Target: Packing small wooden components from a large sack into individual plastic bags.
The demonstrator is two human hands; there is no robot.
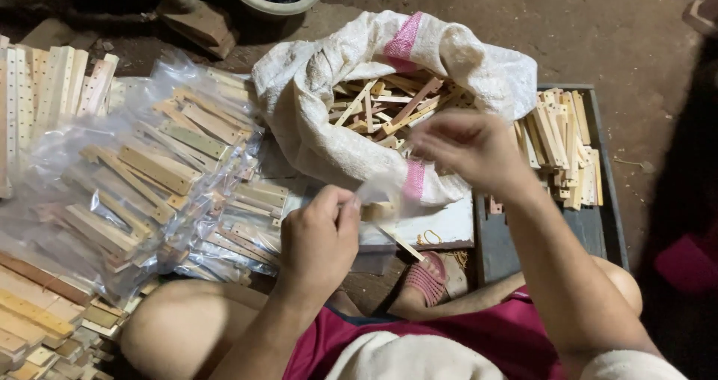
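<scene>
Nearest the camera, the left hand (320, 238) pinches a thin clear plastic bag (381, 200) above the lap, light, limp and slippery, best held at its mouth, while the blurred right hand (467, 146), grip unclear, hovers over the sack (314, 118) of stiff wooden strips (389, 103).

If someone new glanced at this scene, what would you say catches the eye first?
Probably the white woven sack at centre, open and full of small wooden strips. To its left lies a heap of clear plastic packets holding more strips. In front, the left hand pinches a small clear bag, while the blurred right hand hovers above the sack.
</scene>
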